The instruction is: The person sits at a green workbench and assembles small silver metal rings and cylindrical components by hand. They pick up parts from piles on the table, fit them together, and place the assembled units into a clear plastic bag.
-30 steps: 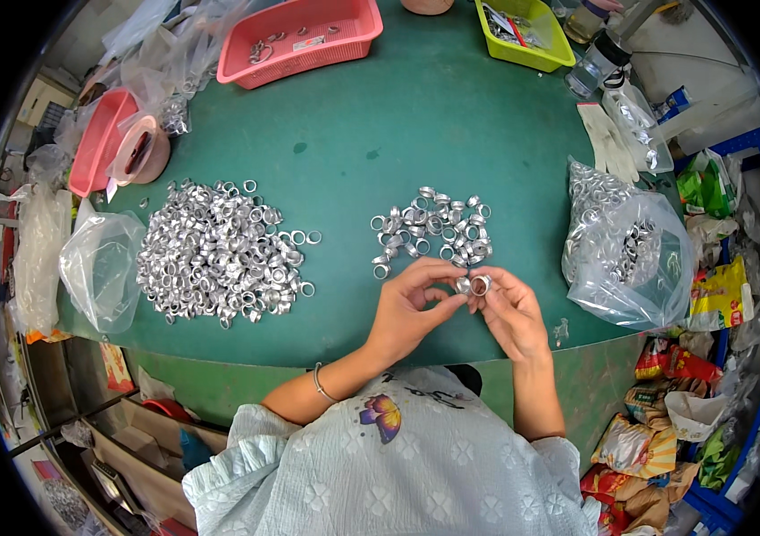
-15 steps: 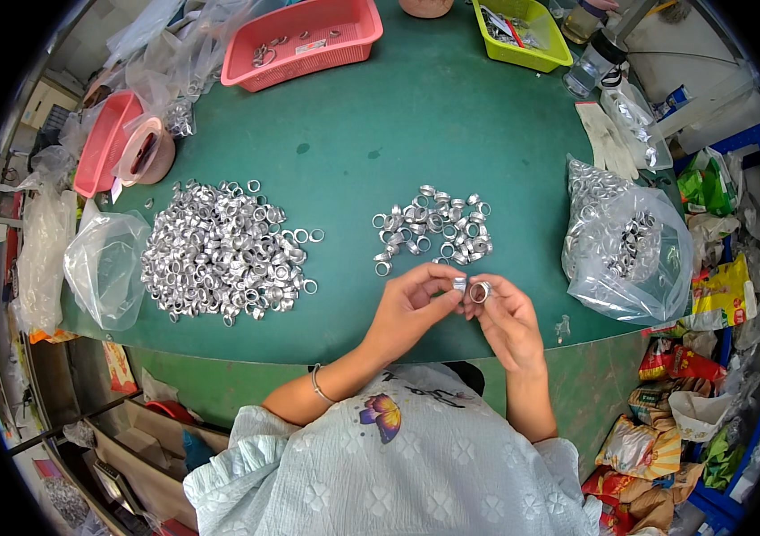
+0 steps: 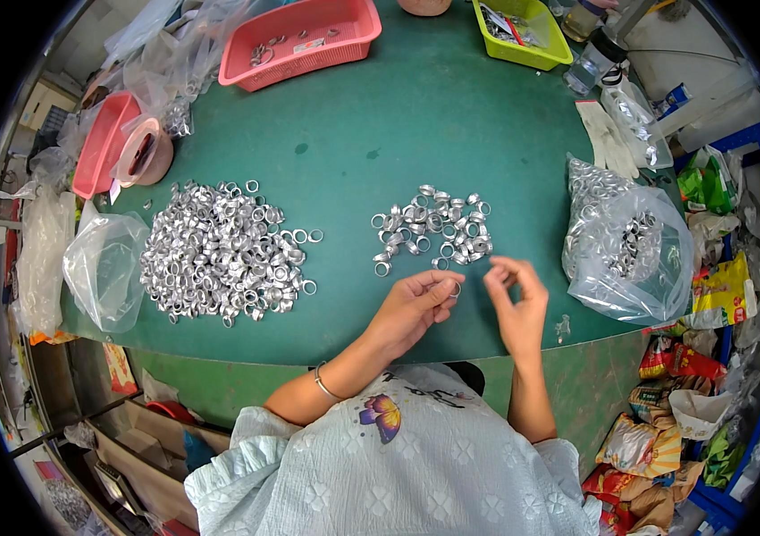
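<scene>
Between left grip [image 3: 415, 304] fingertips, small ring [image 3: 456, 288]

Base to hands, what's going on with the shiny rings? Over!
Left hand pinching a small metal ring. Right hand beside it, fingers curled, contents unclear. Small ring pile just ahead, big pile left. Nothing between.

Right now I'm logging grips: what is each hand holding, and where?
The left hand pinches a small metal ring by its rim at the fingers. The right hand shows nothing held.
</scene>
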Available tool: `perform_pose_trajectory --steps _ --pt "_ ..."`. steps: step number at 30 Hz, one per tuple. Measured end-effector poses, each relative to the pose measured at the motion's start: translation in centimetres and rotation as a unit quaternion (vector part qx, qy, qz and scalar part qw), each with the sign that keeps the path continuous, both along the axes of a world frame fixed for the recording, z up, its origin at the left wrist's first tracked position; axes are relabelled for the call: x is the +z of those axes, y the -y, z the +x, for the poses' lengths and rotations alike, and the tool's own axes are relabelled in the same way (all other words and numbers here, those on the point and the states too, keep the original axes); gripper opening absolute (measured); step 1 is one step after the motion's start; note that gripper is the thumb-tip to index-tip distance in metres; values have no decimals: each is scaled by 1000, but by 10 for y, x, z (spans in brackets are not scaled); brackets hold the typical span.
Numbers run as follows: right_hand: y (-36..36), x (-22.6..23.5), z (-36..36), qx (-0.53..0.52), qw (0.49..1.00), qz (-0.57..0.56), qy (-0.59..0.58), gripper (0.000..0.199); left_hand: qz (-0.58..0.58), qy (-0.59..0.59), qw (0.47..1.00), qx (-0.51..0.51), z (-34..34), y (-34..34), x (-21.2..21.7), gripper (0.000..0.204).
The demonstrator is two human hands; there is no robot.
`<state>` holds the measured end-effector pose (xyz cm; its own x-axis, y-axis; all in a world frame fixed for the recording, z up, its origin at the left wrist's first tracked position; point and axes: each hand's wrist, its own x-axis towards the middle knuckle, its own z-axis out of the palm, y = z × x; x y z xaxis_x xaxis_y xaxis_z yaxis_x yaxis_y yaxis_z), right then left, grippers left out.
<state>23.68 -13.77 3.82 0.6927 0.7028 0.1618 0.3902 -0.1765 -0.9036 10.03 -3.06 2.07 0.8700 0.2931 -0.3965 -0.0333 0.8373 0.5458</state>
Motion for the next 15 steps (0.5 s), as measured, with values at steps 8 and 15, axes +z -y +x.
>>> perform_pose_trajectory --steps 8,15 --pt "-18 -37 29 24 967 -94 235 32 -188 124 974 19 5 0 -1 23" --pt "3 -29 21 12 953 64 -296 23 -38 9 999 -4 1 1 10 17"
